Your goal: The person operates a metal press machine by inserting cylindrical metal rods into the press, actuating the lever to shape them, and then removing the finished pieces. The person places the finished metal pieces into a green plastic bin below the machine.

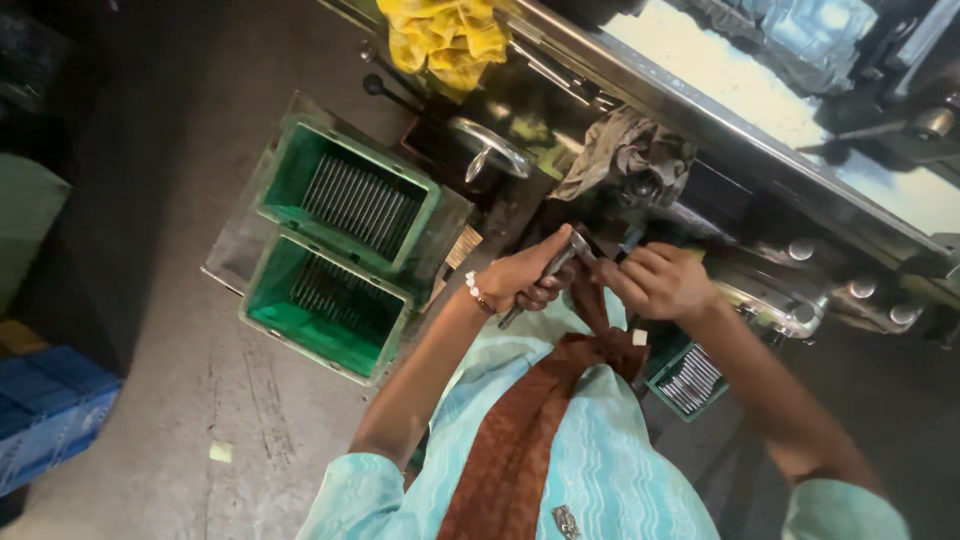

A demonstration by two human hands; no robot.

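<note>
Hands busy at the machine, metal rod in my grip.

My left hand (pixel 520 280) has its fingers curled tight round a slim metal rod (pixel 545 275), which slants up toward my right hand (pixel 660 285); that one's fingers are bent in at the rod's top end, but can't tell if they actually pinch it. Both sit right in front of the grey machine (pixel 760 150), just under a crumpled grey rag (pixel 625 150). Two green crates (pixel 340 245) full of the same rods are off to my left, yellow cloth (pixel 445 40) up top.
</note>
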